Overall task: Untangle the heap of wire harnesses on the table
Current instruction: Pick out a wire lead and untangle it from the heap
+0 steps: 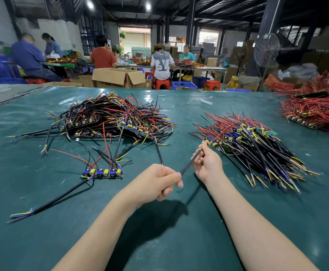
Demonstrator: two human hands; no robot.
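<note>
the black harness cable [189,165] runs between both hands above the green table [42,241], its far end at the edge of the sorted pile [257,145]. the left hand [155,182] pinches the near end; the right hand [206,163] curls its fingers round it further up. a hard tug could snag that far end and drag sorted wires loose. i count three piles: the tangled heap [111,118], the sorted pile and a red pile [314,112]; also one loose board strip [103,173].
</note>
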